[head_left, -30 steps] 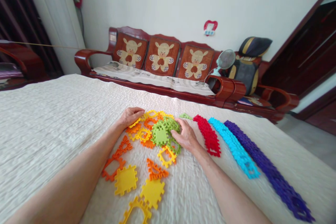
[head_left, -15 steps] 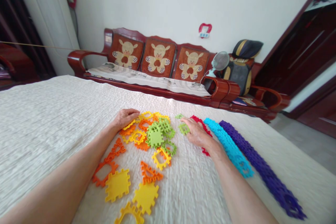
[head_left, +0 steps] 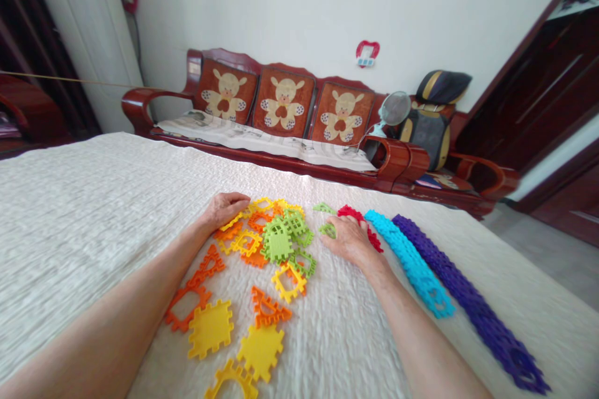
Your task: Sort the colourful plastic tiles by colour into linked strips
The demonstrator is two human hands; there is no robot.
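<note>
My left hand [head_left: 228,209] lies at the far left edge of the heap, fingers loosely stretched beside a yellow interlocking plastic piece [head_left: 231,222]. My right hand [head_left: 347,237] has its thumb and fingers round a green interlocking piece [head_left: 329,230], which is partly covered. Just beyond it lies a green triangle piece [head_left: 322,207]. Between my hands, green square pieces [head_left: 278,244] are heaped on yellow and orange ones. A row of red pieces [head_left: 374,240] runs beneath and beside my right hand, partly hidden by it.
A light blue row [head_left: 407,262] and a purple row [head_left: 468,299] of pieces lie to the right. Loose yellow squares [head_left: 210,328] and an orange triangle [head_left: 267,308] are nearer me on the quilted white cover [head_left: 116,199]. A wooden sofa [head_left: 281,159] stands beyond.
My right hand has drawn slightly nearer me, its fingers now round the green piece. More of the far red pieces shows. The left hand has stayed in place.
</note>
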